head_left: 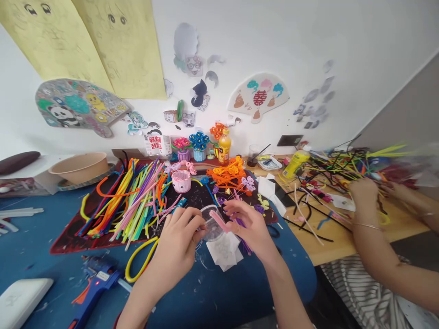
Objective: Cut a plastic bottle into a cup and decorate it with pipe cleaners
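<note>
My left hand has its fingers curled round a small clear plastic cup, held on its side over the blue tabletop. My right hand pinches a pink pipe cleaner against the cup's rim, with purple pipe cleaners lying under its palm. A white paper scrap lies just below both hands. A cup wrapped in pink pipe cleaner stands further back on the dark mat.
A heap of coloured pipe cleaners covers the mat at left. A blue glue gun and yellow loop lie near left. Another person's hands work in a pipe-cleaner pile at right. An orange bottle and a paper bowl stand behind.
</note>
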{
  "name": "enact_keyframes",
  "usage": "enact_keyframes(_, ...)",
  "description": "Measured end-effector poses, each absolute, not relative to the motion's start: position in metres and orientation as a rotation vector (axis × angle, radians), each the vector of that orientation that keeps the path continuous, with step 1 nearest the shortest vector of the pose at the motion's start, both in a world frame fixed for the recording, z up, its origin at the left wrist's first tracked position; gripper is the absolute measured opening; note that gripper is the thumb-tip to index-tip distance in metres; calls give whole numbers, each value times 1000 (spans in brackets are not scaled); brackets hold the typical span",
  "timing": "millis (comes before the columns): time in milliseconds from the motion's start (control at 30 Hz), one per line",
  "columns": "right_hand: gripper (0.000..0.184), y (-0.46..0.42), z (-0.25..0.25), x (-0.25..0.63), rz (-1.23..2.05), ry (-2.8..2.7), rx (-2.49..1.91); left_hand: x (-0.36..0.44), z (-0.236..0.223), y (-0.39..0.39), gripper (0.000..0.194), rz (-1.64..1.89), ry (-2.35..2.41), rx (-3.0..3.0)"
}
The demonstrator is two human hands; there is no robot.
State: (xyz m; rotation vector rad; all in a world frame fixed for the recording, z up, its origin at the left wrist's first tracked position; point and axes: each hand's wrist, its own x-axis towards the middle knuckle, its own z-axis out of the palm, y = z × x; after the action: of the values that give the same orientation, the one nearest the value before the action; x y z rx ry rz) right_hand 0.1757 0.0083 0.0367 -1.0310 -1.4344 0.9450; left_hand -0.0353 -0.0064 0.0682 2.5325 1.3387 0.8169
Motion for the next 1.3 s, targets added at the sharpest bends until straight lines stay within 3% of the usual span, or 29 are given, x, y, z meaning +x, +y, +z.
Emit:
enact_keyframes(133, 21, 6, 41, 173, 1018, -1400, -1027, -39, 71, -5, 17, 845, 1268, 2401)
enact_keyframes(300, 10, -11, 51, 163, 872, -1415, -1119, -40, 73, -4, 18, 855, 1291, 2398)
enact_keyframes(567, 13, -16, 56, 149, 592, -1498, -1173, -39, 73, -6, 20, 866, 1318, 2378)
enact_keyframes(867, 16, -6, 55, 167, 840, -1303, -1197, -45, 74, -6, 17, 853, 1243, 2343)
enact_keyframes(933, 24, 2, 56, 173, 902, -1350, -1131, -47, 75, -5, 17, 826, 1197, 2322)
enact_keyframes(1100, 67, 21, 54, 174, 1193, -1493, -858, -48, 79, -4, 16, 753, 1070, 2270)
enact_keyframes(1300, 64, 23, 50, 165, 1465, -1432, -667, -51, 76, 0, 19, 707, 973, 2197)
